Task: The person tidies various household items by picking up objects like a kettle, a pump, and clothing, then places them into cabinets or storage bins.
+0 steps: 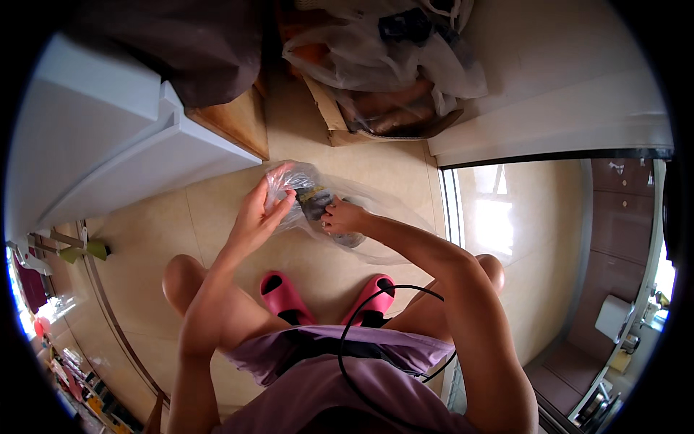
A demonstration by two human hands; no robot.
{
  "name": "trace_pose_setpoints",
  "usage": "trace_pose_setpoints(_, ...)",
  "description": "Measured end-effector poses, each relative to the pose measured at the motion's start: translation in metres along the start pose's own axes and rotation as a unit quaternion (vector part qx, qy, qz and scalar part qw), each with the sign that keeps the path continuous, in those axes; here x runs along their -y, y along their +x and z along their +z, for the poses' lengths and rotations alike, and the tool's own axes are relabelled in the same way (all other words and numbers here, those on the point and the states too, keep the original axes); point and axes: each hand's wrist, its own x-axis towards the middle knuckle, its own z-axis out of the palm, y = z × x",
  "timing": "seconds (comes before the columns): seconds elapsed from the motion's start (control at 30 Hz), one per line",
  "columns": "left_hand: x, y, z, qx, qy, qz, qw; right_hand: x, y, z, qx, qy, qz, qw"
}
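Note:
Low over the floor, between my knees and a white cabinet-like unit, is a thin clear plastic bag (383,194). My left hand (254,211) is closed on its gathered left end, thumb against the fingers. A dark grey packet (314,205) with a yellowish strip shows at the bag's middle. My right hand (343,218) has its fingers curled on the packet's right side. Another greyish lump lies just below that hand, partly hidden. I cannot tell whether the right hand is inside the bag or outside it.
Ahead stands an open cardboard box (329,116) with plastic bags (448,65) piled on it. The white unit (144,152) is at left, a sliding-door track (452,206) at right. Pink slippers (285,296) are on my feet. A black cable (343,347) loops before my lap.

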Motion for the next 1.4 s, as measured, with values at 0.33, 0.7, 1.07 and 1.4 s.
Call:
trace_pose_setpoints(0.33,0.006,0.011,0.002,-0.005,0.003,0.064,0.998,0.015,-0.064,-0.081,-0.06,-0.043,0.097,0.993)
trace_pose_setpoints(0.7,-0.003,0.013,-0.011,-0.034,-0.069,0.043,0.996,0.007,-0.157,-0.251,-0.398,-0.093,0.135,0.903)
trace_pose_setpoints(1.07,0.006,0.012,0.004,-0.04,-0.059,0.094,0.993,-0.165,-0.109,-0.224,-0.323,-0.187,0.297,0.879)
trace_pose_setpoints(1.4,-0.011,0.003,-0.011,-0.027,-0.098,0.043,0.994,-0.178,-0.123,-0.163,-0.339,-0.159,0.373,0.849)
